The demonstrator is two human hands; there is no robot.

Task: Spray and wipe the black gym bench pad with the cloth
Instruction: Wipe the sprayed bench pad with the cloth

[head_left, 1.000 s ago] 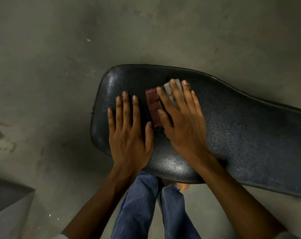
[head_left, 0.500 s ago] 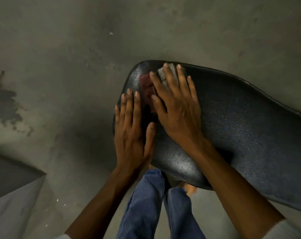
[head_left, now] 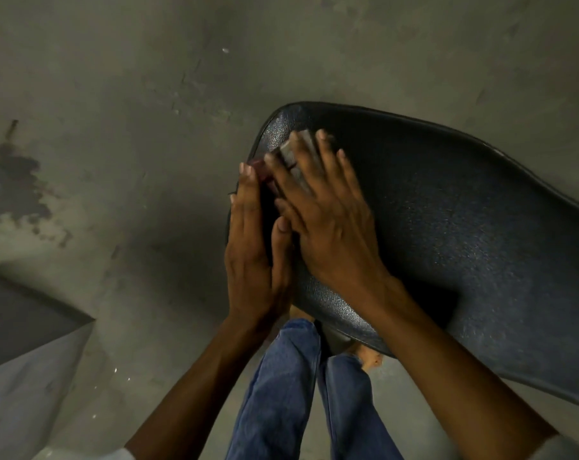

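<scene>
The black gym bench pad (head_left: 447,220) runs from the centre to the right edge, its rounded end pointing left. My right hand (head_left: 324,214) lies flat on that end, pressing a folded red and grey cloth (head_left: 289,154) that shows only past the fingertips. My left hand (head_left: 251,247) rests edge-on against the pad's left rim, fingers together and straight, its fingertips touching the cloth's red corner. No spray bottle is in view.
Grey concrete floor (head_left: 148,111) surrounds the pad, with a dark stain (head_left: 16,190) at the left. A grey box-like corner (head_left: 22,333) sits at the lower left. My legs in blue jeans (head_left: 281,393) stand below the pad's end.
My right hand has pushed the cloth leftward to the pad's end. My left hand slid off the pad top onto its left rim. The view has swung left.
</scene>
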